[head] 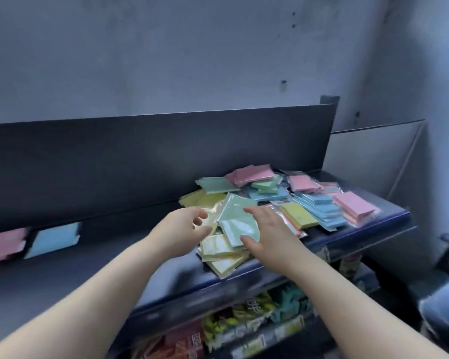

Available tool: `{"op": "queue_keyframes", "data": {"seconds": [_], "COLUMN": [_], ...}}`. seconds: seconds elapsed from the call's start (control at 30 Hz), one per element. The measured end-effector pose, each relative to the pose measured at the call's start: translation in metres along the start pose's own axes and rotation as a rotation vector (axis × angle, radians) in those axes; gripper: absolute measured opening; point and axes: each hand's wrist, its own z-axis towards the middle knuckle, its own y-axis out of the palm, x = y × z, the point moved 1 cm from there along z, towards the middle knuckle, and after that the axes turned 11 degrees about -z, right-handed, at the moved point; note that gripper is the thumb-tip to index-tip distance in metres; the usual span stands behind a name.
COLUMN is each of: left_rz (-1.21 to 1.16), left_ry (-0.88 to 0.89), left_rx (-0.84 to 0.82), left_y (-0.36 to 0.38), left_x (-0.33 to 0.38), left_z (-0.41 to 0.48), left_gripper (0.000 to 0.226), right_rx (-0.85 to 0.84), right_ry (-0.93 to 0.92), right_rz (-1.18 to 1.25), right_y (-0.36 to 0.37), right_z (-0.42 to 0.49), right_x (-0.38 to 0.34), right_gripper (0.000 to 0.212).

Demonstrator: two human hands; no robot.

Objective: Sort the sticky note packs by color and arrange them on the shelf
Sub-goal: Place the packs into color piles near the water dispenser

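Observation:
A mixed heap of sticky note packs [283,195] in pink, blue, green and yellow lies on the right part of the dark shelf [114,270]. My right hand [267,229] grips a light green pack [237,218], fingers along its top edge and thumb at its lower edge. My left hand [184,229] hovers just left of that pack with loosely curled fingers, over yellow packs [223,255]; it holds nothing that I can see. At the shelf's far left lie a pink pack [3,244] and a blue pack [53,239], side by side.
A dark back panel [153,156] rises behind the shelf. Below the shelf's blue front edge [244,278] sits a lower shelf with colourful packaged goods [244,322]. A grey wall stands behind and to the right. Dark objects lie at the lower right.

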Motion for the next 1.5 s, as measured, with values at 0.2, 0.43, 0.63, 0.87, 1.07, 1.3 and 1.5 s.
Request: {"op": "queue_keyframes", "data": {"seconds": [0.2, 0.43, 0.63, 0.87, 1.07, 1.3, 1.5], "left_rz": [0.023, 0.048, 0.107, 0.118, 0.23, 0.167, 0.083], "left_ry": [0.016, 0.025, 0.126, 0.148, 0.189, 0.223, 0.23], "left_rx": [-0.019, -0.013, 0.006, -0.035, -0.173, -0.294, -0.152], "left_y": [0.043, 0.058, 0.06, 0.063, 0.062, 0.053, 0.047], "left_x": [0.048, 0.071, 0.074, 0.061, 0.053, 0.046, 0.038], "left_z": [0.006, 0.033, 0.085, 0.172, 0.233, 0.262, 0.248], "left_gripper": [0.045, 0.046, 0.049, 0.065, 0.082, 0.088, 0.096], "right_rx": [-0.012, -0.016, -0.033, -0.025, -0.005, -0.078, -0.108], "right_ry": [0.02, 0.037, 0.087, 0.125, 0.131, 0.147, 0.139], "right_rz": [0.019, 0.023, 0.013, -0.073, -0.1, -0.083, -0.073], "right_y": [-0.022, -0.03, -0.029, -0.025, -0.015, -0.004, 0.001], "right_z": [-0.024, -0.024, 0.0, 0.058, 0.111, 0.144, 0.163], "right_x": [0.055, 0.091, 0.113, 0.137, 0.143, 0.145, 0.14], "right_gripper": [0.056, 0.054, 0.053, 0.055, 0.064, 0.086, 0.098]}}
